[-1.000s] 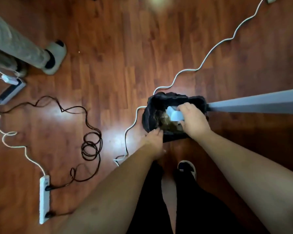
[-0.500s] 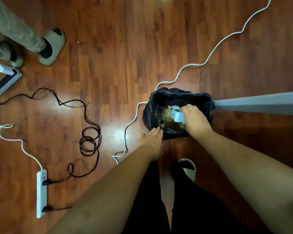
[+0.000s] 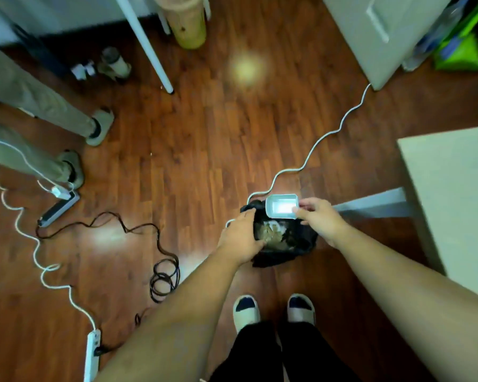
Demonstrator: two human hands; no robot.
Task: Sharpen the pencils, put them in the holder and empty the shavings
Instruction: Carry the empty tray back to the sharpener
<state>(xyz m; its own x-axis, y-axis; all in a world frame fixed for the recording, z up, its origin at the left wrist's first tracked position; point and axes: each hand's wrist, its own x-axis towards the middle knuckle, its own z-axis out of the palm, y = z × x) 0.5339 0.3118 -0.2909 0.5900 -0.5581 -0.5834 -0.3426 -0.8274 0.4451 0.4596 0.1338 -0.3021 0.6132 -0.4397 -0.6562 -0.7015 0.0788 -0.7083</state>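
Observation:
A small bin lined with a black bag stands on the wooden floor in front of my feet, with brownish shavings and scraps inside. My right hand grips a pale blue shavings tray by its right end, held above the bin's far rim with its open side facing up toward me. It looks empty. My left hand rests on the bin's left rim, fingers spread over the bag. No pencils or holder are in view.
A white table corner and its grey leg are at the right. White cable and black cable snake over the floor, with power strips at left. Another person's legs stand at far left. A white pole and tan bucket lie ahead.
My right hand has lifted the tray out of the bin and turned its open side up. My left hand moved onto the bin's left rim. The view tilted up, showing more room.

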